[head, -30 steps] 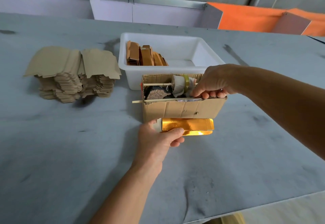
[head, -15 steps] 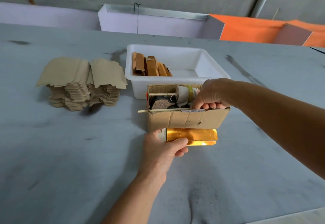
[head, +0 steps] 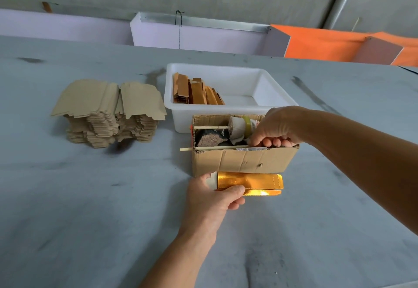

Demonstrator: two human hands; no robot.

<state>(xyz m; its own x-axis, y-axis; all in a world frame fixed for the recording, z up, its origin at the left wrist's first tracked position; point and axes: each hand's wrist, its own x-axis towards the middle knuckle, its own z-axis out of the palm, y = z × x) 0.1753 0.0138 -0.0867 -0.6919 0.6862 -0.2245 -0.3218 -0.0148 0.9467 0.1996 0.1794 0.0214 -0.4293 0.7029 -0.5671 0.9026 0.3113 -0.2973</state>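
Note:
My left hand [head: 212, 197] grips the left end of a shiny gold folded carton [head: 251, 183], which lies just in front of a small open cardboard box [head: 244, 161]. My right hand [head: 274, 129] reaches into the right part of that box, fingers curled down over things inside; what they hold is hidden. The box contains a dark rough lump [head: 209, 139], a pale roll [head: 237, 127] and two thin wooden sticks [head: 187, 149].
A white plastic tub [head: 271, 88] behind the box holds several gold-brown folded cartons [head: 196, 91] at its left. A stack of flat brown card blanks [head: 108, 113] sits at the left on the grey table [head: 90, 220]. Purple and orange panels stand beyond the far edge.
The view has tilted up slightly, so everything sits lower in the frame. Both hands keep their places at the gold carton and in the box.

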